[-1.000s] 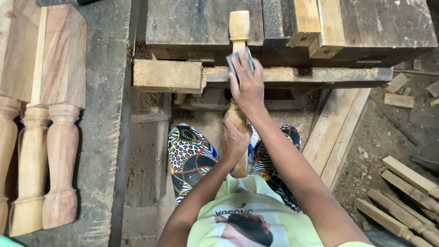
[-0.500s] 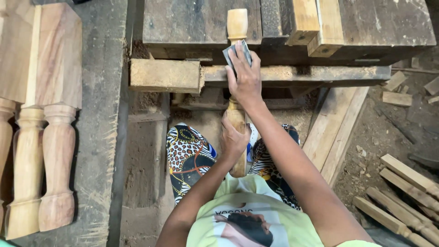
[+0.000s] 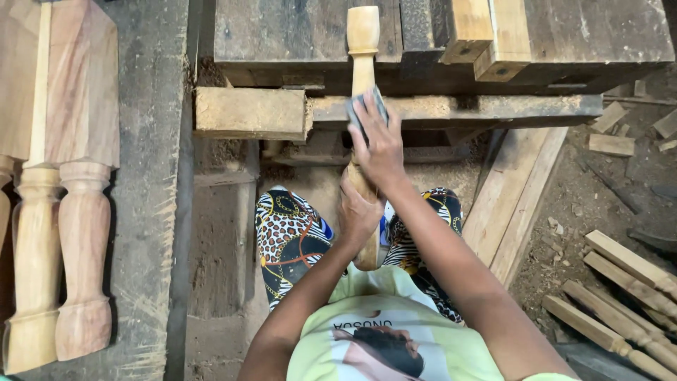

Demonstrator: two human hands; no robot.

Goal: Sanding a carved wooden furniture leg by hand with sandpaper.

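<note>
While both hands grip it, a pale turned wooden spindle [image 3: 363, 49] leans from the lap up onto the dark, rough plank surface [image 3: 296, 32].
Its smooth knobbed top rests on that surface; the right hand [image 3: 379, 144] presses grey sandpaper [image 3: 367, 109] around the narrow shaft, fingers wrapped — the left hand [image 3: 358, 215] is clamped around the lower part. Finished turned legs [image 3: 60, 254] lie left — sawdust-caked beam [image 3: 250, 113] beside.

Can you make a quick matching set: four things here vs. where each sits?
1. grey sanding sheet
2. left hand
3. finished turned legs
4. stick pile

A. far left, lying side by side
B. under the right hand, on the spindle
C. lower right, on the ground
D. gripping the spindle's lower part

1-B, 2-D, 3-A, 4-C
</note>
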